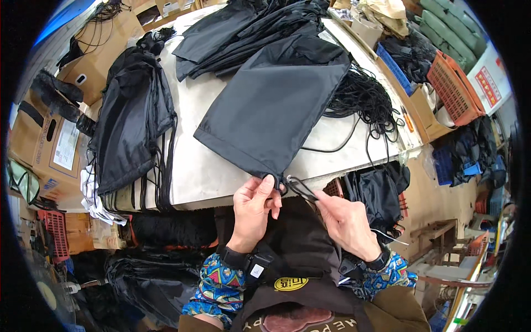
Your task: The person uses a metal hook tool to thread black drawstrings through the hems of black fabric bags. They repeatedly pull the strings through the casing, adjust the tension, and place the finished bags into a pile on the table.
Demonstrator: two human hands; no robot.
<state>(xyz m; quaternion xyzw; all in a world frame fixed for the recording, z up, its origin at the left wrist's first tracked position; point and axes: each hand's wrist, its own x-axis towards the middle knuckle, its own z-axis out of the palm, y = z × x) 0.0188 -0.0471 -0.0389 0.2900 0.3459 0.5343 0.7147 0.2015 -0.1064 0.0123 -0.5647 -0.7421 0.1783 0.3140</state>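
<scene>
A flat black fabric bag [265, 105] lies on the pale table, one corner pulled over the near edge. My left hand [253, 207] pinches that corner between thumb and fingers. A loop of black cord [301, 188] stretches from the corner to my right hand [347, 221], whose thumb and fingers are closed on it. A thin pale rod or wire [391, 238] sticks out beside my right hand; whether I hold it is unclear. Right of the bag lies a tangled heap of black cords [365, 102].
More black bags [249, 33] are stacked at the table's far side. Bags with hanging cords [135, 116] drape over its left end. Cardboard boxes [44, 144] stand at left. An orange crate [453, 88] and a blue crate [394, 69] are at right.
</scene>
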